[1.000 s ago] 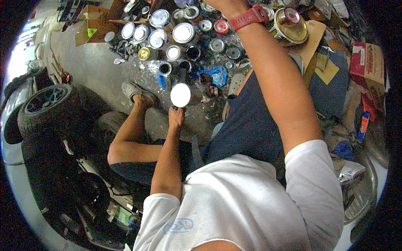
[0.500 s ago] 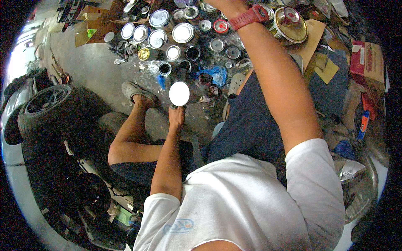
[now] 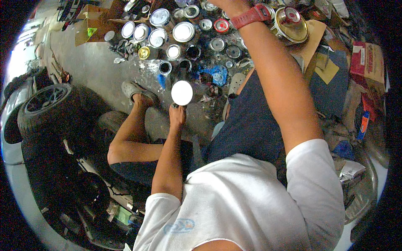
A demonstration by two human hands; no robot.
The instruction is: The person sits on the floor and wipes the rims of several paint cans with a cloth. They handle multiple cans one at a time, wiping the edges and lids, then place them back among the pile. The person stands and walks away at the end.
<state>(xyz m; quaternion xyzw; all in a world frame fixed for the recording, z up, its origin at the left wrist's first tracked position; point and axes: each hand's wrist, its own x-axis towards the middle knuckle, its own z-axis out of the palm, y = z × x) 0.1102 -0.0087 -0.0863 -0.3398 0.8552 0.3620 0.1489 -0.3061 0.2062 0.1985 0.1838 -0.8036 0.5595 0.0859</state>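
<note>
Container (image 3: 182, 93) with a round white top is located between the two shoes (image 3: 137, 92), on the near side of the cans (image 3: 183, 32). The left hand (image 3: 178, 113) grips it at its near side, fingers closed against the body; it appears to be held off the floor (image 3: 86, 62). Whether the white surface is a lid or the contents cannot be determined. Progress, as judged from this view: the container is secured in the left hand, apart from the cans; no finished result is visible, and the amount of work left cannot be established. The right arm extends far, with a red watch (image 3: 251, 16) at the wrist. The right hand (image 3: 227, 3) is cut off by the far edge of view; its grip cannot be told. Just beyond the container stands an open can with a dark interior (image 3: 165, 68); blue plastic (image 3: 218, 75) lies to its right. Farther out, a gold-lidded can (image 3: 298, 34) stands far right, a box (image 3: 369, 67) right, and a wheel (image 3: 47, 100) left.
</note>
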